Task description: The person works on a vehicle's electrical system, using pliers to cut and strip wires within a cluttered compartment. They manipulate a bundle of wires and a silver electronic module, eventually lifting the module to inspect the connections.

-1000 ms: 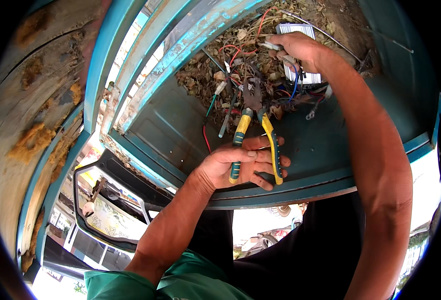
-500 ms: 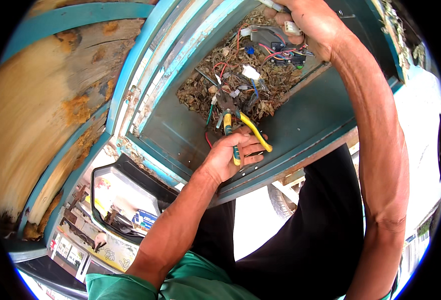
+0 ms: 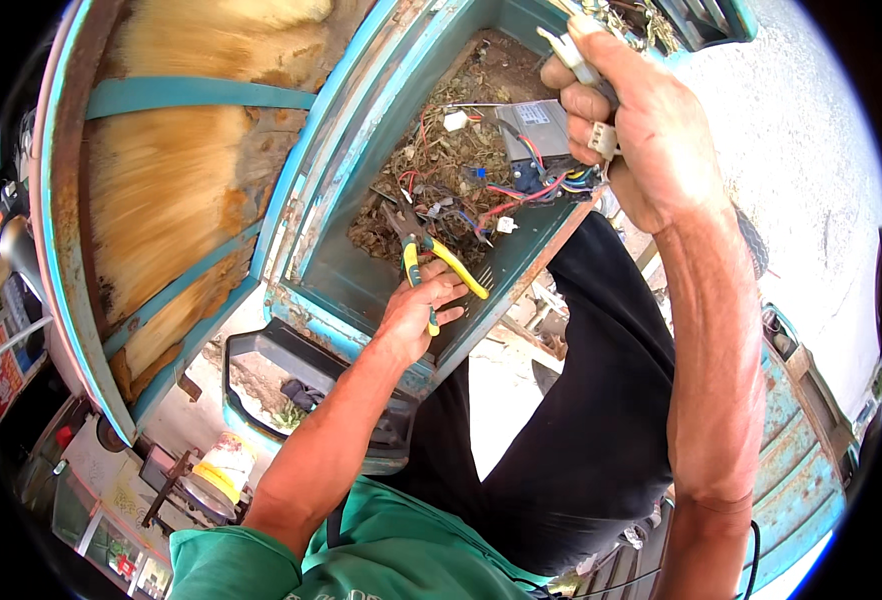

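My left hand (image 3: 416, 312) is closed round one handle of a pair of pliers with yellow and green grips (image 3: 457, 268). The pliers' jaws are parted and point into the compartment, over dry leaves and loose wires. Raised at the upper right, my right hand (image 3: 653, 145) clutches white plastic wire connectors (image 3: 602, 140). Another pale connector (image 3: 567, 52) sticks out past its fingertips. Just below that hand, coloured wires (image 3: 528, 193) run to a silver metal box (image 3: 537, 130) on the leaves. A loose white plug (image 3: 506, 225) lies close to the compartment's near side.
The teal metal compartment has a rusty rim (image 3: 551, 252) and a bed of dry leaves (image 3: 386, 235). A tan-backed lid (image 3: 176, 180) stands at the left. Below it are a black frame (image 3: 291, 345) and a bucket (image 3: 226, 465). My legs are against the near side.
The view has shifted, bringing the silver box and more ground on the right into sight. My right hand, gripping the connectors, now appears farther over the compartment's near edge. The pliers stay in my left.
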Tool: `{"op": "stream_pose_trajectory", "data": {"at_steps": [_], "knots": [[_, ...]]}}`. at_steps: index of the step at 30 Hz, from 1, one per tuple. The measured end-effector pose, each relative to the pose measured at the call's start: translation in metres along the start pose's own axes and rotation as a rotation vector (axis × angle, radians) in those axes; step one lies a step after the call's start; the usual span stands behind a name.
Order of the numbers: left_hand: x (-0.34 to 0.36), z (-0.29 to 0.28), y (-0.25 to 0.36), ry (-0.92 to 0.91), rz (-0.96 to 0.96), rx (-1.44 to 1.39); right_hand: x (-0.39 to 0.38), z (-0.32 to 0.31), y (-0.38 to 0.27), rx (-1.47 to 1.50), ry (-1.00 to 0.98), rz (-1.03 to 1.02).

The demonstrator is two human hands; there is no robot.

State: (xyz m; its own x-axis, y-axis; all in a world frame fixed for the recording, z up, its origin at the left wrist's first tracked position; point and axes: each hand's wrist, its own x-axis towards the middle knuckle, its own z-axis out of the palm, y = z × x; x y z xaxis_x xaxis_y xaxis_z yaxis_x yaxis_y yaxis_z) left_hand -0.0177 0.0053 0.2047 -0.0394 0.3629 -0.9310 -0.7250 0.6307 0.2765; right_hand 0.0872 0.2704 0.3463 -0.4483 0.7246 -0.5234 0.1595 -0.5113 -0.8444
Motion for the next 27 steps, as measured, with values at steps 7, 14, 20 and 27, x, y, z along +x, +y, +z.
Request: {"op": "stream_pose_trajectory", "data": {"at_steps": [7, 14, 20, 27], "knots": [[-0.041, -0.012, -0.006, -0.067, 0.380, 0.719, -0.038, -0.020, 0.006, 0.374, 0.306, -0.029], [-0.083, 0.012, 0.001, -0.128, 0.343, 1.378, -0.020, -0.027, 0.015, 0.466, 0.426, -0.105], [-0.066, 0.020, -0.006, -0.025, 0.289, 1.333, -0.015, -0.031, 0.012, 0.561, 0.504, -0.111], [-0.001, 0.032, 0.000, 0.032, 0.140, 0.067, -0.008, -0.032, 0.012, 0.608, 0.486, -0.108]]}}
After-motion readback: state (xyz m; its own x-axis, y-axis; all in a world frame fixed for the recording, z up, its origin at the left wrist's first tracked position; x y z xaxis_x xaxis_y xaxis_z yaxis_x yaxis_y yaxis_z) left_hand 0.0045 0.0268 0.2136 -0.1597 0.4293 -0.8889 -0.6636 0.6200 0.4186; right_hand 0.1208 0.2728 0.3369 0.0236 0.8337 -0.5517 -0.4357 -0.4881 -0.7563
